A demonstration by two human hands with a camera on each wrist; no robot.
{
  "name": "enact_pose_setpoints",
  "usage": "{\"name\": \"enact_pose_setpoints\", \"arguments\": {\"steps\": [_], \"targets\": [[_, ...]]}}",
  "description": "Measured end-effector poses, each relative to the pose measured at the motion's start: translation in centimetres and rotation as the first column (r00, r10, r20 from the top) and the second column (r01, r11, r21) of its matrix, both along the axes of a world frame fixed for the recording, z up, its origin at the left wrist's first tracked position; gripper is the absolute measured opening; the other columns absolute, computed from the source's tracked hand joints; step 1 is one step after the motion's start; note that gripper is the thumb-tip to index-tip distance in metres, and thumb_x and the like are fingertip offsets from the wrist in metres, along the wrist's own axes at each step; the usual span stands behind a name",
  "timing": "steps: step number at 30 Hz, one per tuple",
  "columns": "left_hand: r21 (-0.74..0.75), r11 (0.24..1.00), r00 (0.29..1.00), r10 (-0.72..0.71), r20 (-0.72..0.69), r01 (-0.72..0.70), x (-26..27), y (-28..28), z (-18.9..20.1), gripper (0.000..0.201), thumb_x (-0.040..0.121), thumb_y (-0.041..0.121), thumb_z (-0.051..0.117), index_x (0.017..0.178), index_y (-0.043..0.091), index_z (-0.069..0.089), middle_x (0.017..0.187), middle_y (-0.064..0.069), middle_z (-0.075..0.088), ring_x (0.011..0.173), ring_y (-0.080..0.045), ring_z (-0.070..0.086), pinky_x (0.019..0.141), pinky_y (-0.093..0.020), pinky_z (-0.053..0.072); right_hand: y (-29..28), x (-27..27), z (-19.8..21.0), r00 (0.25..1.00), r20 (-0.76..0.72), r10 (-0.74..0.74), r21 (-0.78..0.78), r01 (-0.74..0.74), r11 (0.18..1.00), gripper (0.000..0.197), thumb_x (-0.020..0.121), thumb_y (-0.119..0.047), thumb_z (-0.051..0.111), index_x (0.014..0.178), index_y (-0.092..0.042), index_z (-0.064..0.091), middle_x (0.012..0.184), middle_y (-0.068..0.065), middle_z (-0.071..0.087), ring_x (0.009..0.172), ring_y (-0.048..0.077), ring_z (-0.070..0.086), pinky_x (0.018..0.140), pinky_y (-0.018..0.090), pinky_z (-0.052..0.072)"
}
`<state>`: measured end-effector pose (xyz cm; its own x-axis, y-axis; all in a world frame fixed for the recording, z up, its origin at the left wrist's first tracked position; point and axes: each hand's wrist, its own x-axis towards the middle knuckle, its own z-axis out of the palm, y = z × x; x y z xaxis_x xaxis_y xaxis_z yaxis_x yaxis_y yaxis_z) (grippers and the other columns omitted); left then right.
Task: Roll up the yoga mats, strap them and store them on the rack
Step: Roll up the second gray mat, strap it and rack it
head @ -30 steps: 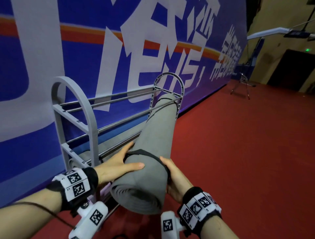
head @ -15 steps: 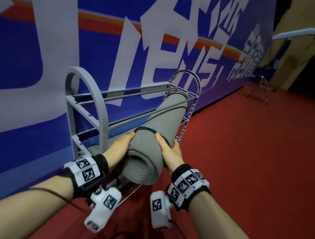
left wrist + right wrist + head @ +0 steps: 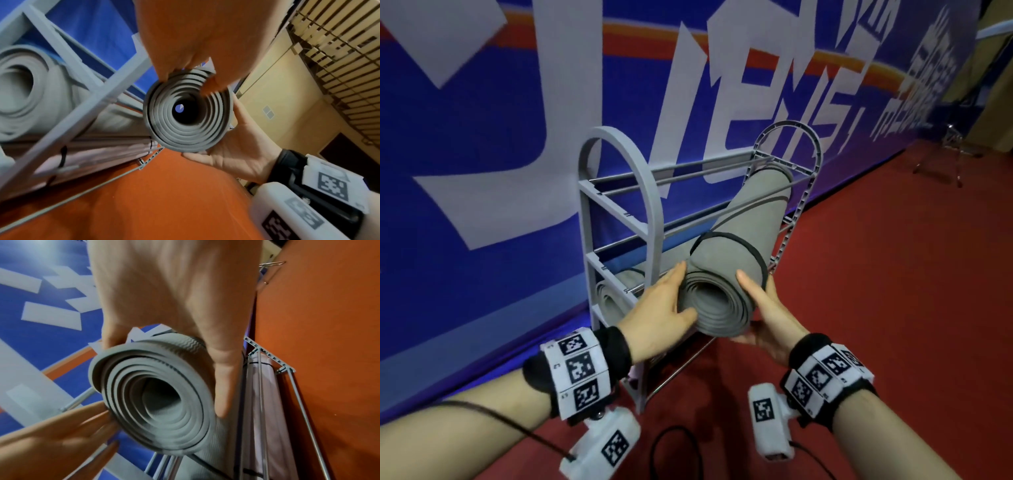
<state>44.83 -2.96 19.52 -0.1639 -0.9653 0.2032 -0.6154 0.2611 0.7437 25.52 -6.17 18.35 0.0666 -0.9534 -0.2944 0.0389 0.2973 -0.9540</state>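
A rolled grey yoga mat [image 3: 750, 219] with a black strap [image 3: 726, 236] round it lies slanted in the grey rack [image 3: 619, 192]. Its far end is by the far arch and its spiral near end [image 3: 189, 113] sticks out toward me. My left hand [image 3: 667, 301] lies with straight fingers along the roll's left side, thumb on the end face. My right hand [image 3: 763, 308] cups the near end from below and the right, thumb up its side [image 3: 224, 386]. Another grey rolled mat [image 3: 613, 294] lies on a lower shelf.
A blue banner wall [image 3: 482, 171] runs right behind the rack. A pale lilac roll [image 3: 102, 152] lies on the bottom shelf. Red floor [image 3: 893, 274] spreads to the right, with a metal stand [image 3: 948, 150] far off and a black cable [image 3: 678, 445] near my wrists.
The mat has slid further along the rack, away from me. Both hands have shifted from the strap back to the roll's near end, and my view has come closer.
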Motion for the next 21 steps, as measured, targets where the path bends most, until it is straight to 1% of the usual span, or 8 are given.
{"name": "enact_pose_setpoints", "arguments": {"steps": [2, 4, 6, 9, 12, 15, 18, 21], "targets": [[-0.144, 0.986, 0.973, 0.048, -0.226, -0.082, 0.2, 0.4, 0.2, 0.052, 0.078, -0.009, 0.049, 0.115, 0.022, 0.065, 0.118, 0.006, 0.066, 0.107, -0.006, 0.061, 0.095, -0.017, 0.043, 0.9, -0.1, 0.4, 0.999, 0.031, 0.017, 0.059, -0.019, 0.998, 0.083, 0.071, -0.058, 0.075, 0.14, -0.035, 0.035, 0.125, -0.006, 0.064, 0.104, 0.02, 0.069, 0.087, 0.051, 0.056], [-0.173, 0.968, 0.911, 0.1, -0.401, -0.183, 1.4, 0.5, 0.6, 0.045, 0.07, -0.014, 0.04, 0.071, 0.025, 0.061, 0.07, 0.009, 0.065, 0.059, -0.007, 0.055, 0.059, -0.019, 0.045, 0.8, 0.4, 0.9, 0.998, 0.047, -0.039, 0.065, 0.036, 0.997, 0.083, 0.073, -0.054, 0.077, 0.138, -0.022, 0.039, 0.123, -0.004, 0.064, 0.104, 0.017, 0.068, 0.083, 0.048, 0.058], [-0.085, 0.948, 0.832, 0.222, -0.508, -0.305, 3.3, -0.5, 0.3, 0.036, 0.065, -0.012, 0.034, 0.059, 0.02, 0.047, 0.056, 0.003, 0.05, 0.055, -0.015, 0.044, 0.054, -0.024, 0.037, 0.5, 1.7, 1.9, 0.996, -0.002, -0.087, 0.06, 0.087, 0.994, 0.086, 0.072, -0.055, 0.078, 0.138, -0.021, 0.033, 0.127, -0.006, 0.055, 0.105, 0.014, 0.064, 0.078, 0.044, 0.06], [0.144, 0.897, 0.742, 0.428, -0.516, -0.417, 5.8, -3.7, -1.0, 0.035, 0.077, -0.015, 0.036, 0.078, 0.015, 0.054, 0.074, -0.003, 0.051, 0.075, -0.023, 0.049, 0.069, -0.037, 0.045, -0.2, 3.9, 2.8, 0.993, -0.023, -0.113, 0.056, 0.114, 0.992, 0.107, 0.062, -0.061, 0.083, 0.143, -0.02, 0.027, 0.144, -0.001, 0.041, 0.115, 0.018, 0.057, 0.068, 0.039, 0.062], [0.327, 0.938, 0.825, 0.272, -0.495, -0.114, 6.5, -5.5, -1.8, 0.051, 0.085, -0.013, 0.05, 0.128, 0.015, 0.044, 0.095, -0.008, 0.054, 0.071, -0.017, 0.056, 0.062, -0.031, 0.053, -0.9, 6.7, 3.1, 0.991, 0.035, -0.13, 0.064, 0.128, 0.99, 0.105, 0.075, -0.048, 0.08, 0.151, -0.019, 0.015, 0.152, 0.001, 0.026, 0.115, 0.021, 0.052, 0.079, 0.043, 0.061], [0.381, 0.924, 0.809, 0.196, -0.554, 0.037, 6.9, -6.6, -2.3, 0.075, 0.081, -0.011, 0.064, 0.14, 0.021, 0.031, 0.1, -0.012, 0.062, 0.064, -0.01, 0.062, 0.058, -0.023, 0.052, -1.5, 9.7, 2.9, 0.991, 0.105, -0.079, 0.064, 0.073, 0.995, 0.088, 0.094, -0.027, 0.065, 0.156, -0.023, 0.002, 0.156, 0.01, 0.025, 0.12, 0.029, 0.05, 0.092, 0.046, 0.055], [0.351, 0.891, 0.751, 0.438, -0.494, -0.288, 8.5, -8.9, -3.1, 0.072, 0.079, 0.014, 0.077, 0.139, 0.011, 0.037, 0.12, -0.009, 0.059, 0.099, -0.024, 0.063, 0.086, -0.037, 0.053, -2.0, 10.3, 1.7, 0.986, -0.04, 0.159, 0.075, -0.156, 0.985, 0.07, 0.103, -0.025, 0.049, 0.156, -0.033, 0.005, 0.16, 0.005, 0.027, 0.14, 0.031, 0.037, 0.106, 0.046, 0.04], [0.362, 0.803, 0.701, 0.593, -0.396, -0.474, 9.9, -10.7, -3.3, 0.056, 0.08, 0.027, 0.077, 0.125, 0.007, 0.052, 0.119, -0.008, 0.06, 0.105, -0.031, 0.061, 0.093, -0.046, 0.052, -2.3, 8.1, 1.4, 0.94, -0.233, 0.249, 0.089, -0.234, 0.968, 0.057, 0.101, -0.02, 0.051, 0.152, -0.031, 0.027, 0.138, 0.002, 0.053, 0.124, 0.023, 0.052, 0.097, 0.039, 0.044]]}}
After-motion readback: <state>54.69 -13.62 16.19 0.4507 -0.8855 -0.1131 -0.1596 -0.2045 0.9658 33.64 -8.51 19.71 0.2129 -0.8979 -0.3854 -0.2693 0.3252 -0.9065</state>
